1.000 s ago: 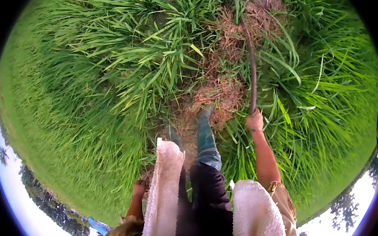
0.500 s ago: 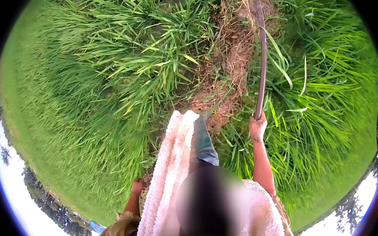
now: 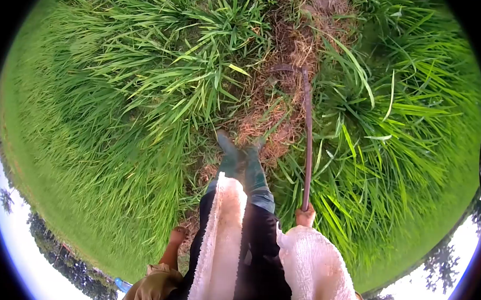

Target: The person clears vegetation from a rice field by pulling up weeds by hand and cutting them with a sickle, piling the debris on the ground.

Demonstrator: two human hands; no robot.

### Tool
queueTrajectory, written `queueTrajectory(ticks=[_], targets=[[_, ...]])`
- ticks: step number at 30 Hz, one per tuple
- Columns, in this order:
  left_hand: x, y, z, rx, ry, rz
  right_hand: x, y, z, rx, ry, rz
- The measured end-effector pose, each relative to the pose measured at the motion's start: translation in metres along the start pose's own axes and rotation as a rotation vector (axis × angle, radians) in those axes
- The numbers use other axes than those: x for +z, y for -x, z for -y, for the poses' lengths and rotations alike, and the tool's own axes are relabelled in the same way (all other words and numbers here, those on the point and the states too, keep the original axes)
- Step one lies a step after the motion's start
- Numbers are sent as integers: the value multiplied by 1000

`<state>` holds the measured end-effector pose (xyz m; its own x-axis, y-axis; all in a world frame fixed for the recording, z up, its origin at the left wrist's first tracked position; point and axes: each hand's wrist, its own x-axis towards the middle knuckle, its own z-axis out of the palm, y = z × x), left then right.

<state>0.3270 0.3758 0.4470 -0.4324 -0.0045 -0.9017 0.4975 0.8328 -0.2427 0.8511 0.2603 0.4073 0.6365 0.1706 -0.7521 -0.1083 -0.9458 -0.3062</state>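
- Since the earlier frames the right hand [image 3: 305, 215] has drawn back from out in front to close beside the towel, and the long-handled tool [image 3: 307, 137] has come back with it, so that its curved head [image 3: 287, 68] now shows; both boots [image 3: 229, 154] now stand side by side in view, while the left hand [image 3: 178, 234] has barely shifted
- The right hand is wrapped round the near end of the handle, gripping it alone
- The left hand hangs low on its own side, near the green grass [image 3: 118, 128] and away from the handle; it is too small to tell whether its fingers are spread or curled
- The tool reaches forward from the right hand, its head turned leftward over the strip of dry straw [image 3: 268, 122] between the green stands; whether it touches the ground I cannot tell
- The step in hand looks like a pull of the tool toward the body along that strip, by now well drawn in
- Another stroke would call for a firm right grip, the head lifted clear of the straw and reached forward again, keeping it off the boots and the loose ends of the white towel [image 3: 228, 219]
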Motion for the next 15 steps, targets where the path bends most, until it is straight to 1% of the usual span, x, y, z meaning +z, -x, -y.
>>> queueTrajectory(ticks=[1,2,3,6,7,8,9,11,12,13,14,15], targets=[[0,0,2,-20,-8,10,-6,-10,49,6,-59,-25],[0,-7,-3,66,58,1,-4,-36,62,-60,-170,-45],[-2,-14,-10,153,121,-12,-3,-60,96,-121,-113,-106],[-8,-13,-32,174,93,-33,16,-141,187,-237,-319,-166],[-9,-13,-36,169,83,-32,26,-160,220,-318,-274,-225],[-13,-12,-38,165,75,-31,42,-184,231,-320,-347,-153],[-16,-13,-39,161,72,-33,56,-197,232,-327,-422,-85],[-23,-16,-36,148,73,-34,76,-168,202,-195,-32,-112],[-28,-20,-31,140,71,-35,79,-136,161,-115,270,-68],[-30,-24,-27,127,77,-30,80,-99,101,37,459,87],[-32,-25,-21,111,86,-27,80,-64,15,47,511,196],[-34,-28,-14,92,100,-28,61,-10,26,160,563,231]])
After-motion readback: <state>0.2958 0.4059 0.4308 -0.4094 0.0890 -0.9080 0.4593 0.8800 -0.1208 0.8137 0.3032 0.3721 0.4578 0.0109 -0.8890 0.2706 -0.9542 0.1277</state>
